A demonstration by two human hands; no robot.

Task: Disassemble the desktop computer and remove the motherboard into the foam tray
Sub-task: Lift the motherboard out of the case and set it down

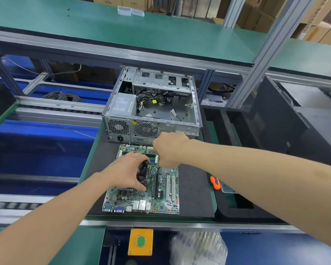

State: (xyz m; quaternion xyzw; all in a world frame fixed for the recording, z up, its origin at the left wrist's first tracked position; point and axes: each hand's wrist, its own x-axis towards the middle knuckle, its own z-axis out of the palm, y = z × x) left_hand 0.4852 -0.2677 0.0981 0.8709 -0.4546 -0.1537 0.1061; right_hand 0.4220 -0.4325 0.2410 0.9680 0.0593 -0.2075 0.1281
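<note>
The green motherboard (161, 197) lies flat on a black mat (193, 196) in front of the opened grey computer case (153, 104). My left hand (125, 174) grips the black CPU cooler fan (142, 174) on the board, fingers curled round it. My right hand (168, 150) hovers over the board's far edge by the memory slots, fingers curled down onto the board; what they pinch is hidden. The case holds a power supply (122, 104) and loose cables. A black foam tray (235, 188) lies right of the mat.
An orange-handled screwdriver (215, 182) rests at the mat's right edge. A black case panel (287, 119) leans at the right. A yellow box with a green button (140, 241) and a plastic bag (197, 247) sit below the bench edge. Conveyor rails run left.
</note>
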